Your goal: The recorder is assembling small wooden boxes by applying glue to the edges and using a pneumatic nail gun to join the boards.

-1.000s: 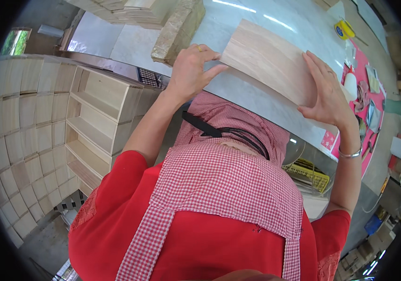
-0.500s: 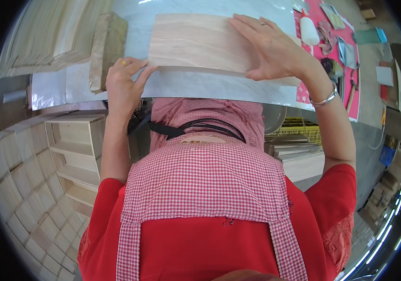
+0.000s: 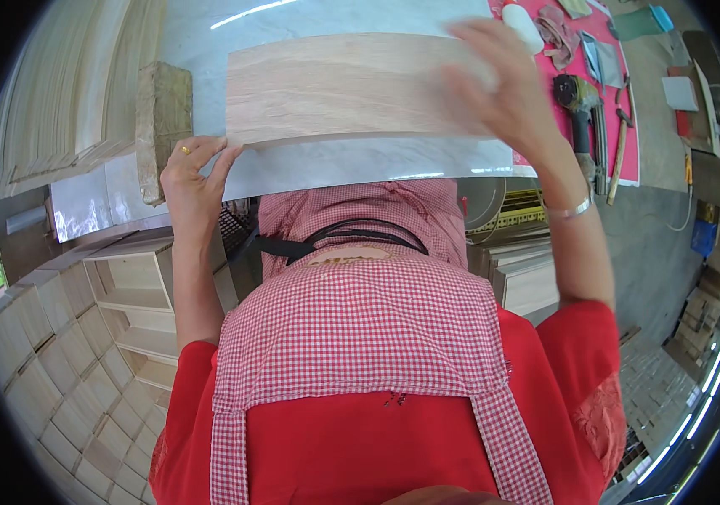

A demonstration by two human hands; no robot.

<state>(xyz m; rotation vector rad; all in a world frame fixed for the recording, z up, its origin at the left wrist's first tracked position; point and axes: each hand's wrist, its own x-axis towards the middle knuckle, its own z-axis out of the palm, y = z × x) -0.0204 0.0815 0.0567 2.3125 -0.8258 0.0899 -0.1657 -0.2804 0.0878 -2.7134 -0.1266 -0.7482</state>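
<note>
A pale wooden board (image 3: 326, 88) lies lengthwise on the shiny light-coloured tabletop (image 3: 318, 160) in front of me. With thumb and fingers, my left hand (image 3: 193, 181) pinches its near left corner. Over the board's right end is my right hand (image 3: 507, 97), its thumb and fingers apart and smeared by motion. That hand holds nothing I can see, and it partly hides the right end. Close to my left hand, a worn brown block (image 3: 164, 126) lies on the table.
Tall stacks of thin wooden sheets (image 3: 74, 93) stand at the far left. On a pink cloth (image 3: 625, 101) at the right are a white bottle (image 3: 523, 29), a rag (image 3: 557, 35), a black power tool (image 3: 579, 109) and a hammer (image 3: 622, 139). Wooden shelf boxes (image 3: 132, 282) are stacked lower left.
My right hand has lifted away from the board's right end, blurring as it moves. My left hand stays at the near left corner. The whole view has shifted slightly.
</note>
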